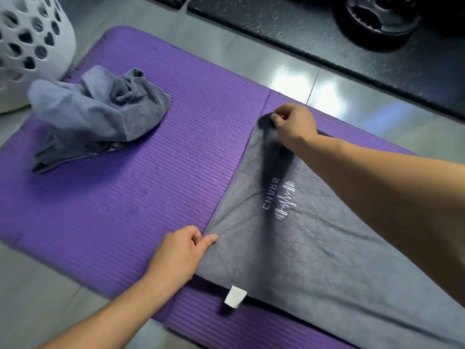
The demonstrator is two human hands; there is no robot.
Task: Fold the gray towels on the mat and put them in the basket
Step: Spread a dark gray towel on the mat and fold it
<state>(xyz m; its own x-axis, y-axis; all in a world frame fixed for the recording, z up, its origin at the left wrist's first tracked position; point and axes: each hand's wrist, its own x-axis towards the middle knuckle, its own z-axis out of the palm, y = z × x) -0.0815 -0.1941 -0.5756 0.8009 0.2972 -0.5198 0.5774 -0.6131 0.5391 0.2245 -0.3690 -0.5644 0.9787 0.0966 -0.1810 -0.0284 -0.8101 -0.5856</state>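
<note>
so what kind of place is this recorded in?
Most likely a gym or home workout room: a ribbed purple foam exercise mat lies on grey floor tiles, beside black speckled rubber flooring with what looks like a black round weight plate on it.

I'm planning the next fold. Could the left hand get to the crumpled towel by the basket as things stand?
Probably yes: only bare mat lies between the left hand and the crumpled towel. It pinches a corner of the flat towel, so it must let go first.
</note>
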